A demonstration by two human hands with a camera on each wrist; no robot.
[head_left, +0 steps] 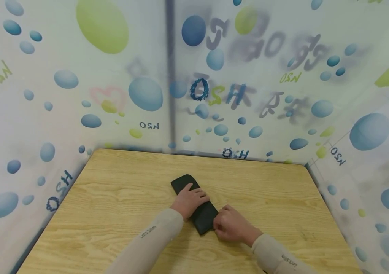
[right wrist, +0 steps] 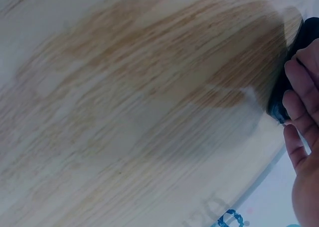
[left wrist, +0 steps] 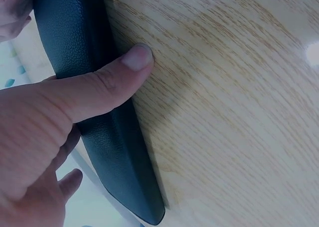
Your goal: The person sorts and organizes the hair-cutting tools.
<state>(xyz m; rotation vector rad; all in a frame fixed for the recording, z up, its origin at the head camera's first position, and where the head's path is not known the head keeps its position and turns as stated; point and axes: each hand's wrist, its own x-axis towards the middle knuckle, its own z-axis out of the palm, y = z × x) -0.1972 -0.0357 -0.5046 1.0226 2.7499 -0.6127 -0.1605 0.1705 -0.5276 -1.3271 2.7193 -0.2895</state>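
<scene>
A long black case (head_left: pixel 205 217) with grained, leather-like sides, shaped like a glasses case, lies slantwise on the wooden table. My left hand (head_left: pixel 189 201) lies across its middle and grips it. In the left wrist view the thumb (left wrist: pixel 107 85) crosses the case (left wrist: pixel 112 147), and the other fingers are mostly hidden behind it. At the near right end, my right hand (head_left: pixel 232 224) has its fingers curled against the case's edge. The right wrist view shows the bent fingers (right wrist: pixel 301 87) at the dark end of the case (right wrist: pixel 280 100), with their tips partly hidden.
The pale wooden tabletop (head_left: pixel 119 198) spreads around both hands. Behind it and at both sides stand white walls (head_left: pixel 146 45) printed with blue and green drops and lettering. Light sleeves (head_left: pixel 153 238) cover both forearms.
</scene>
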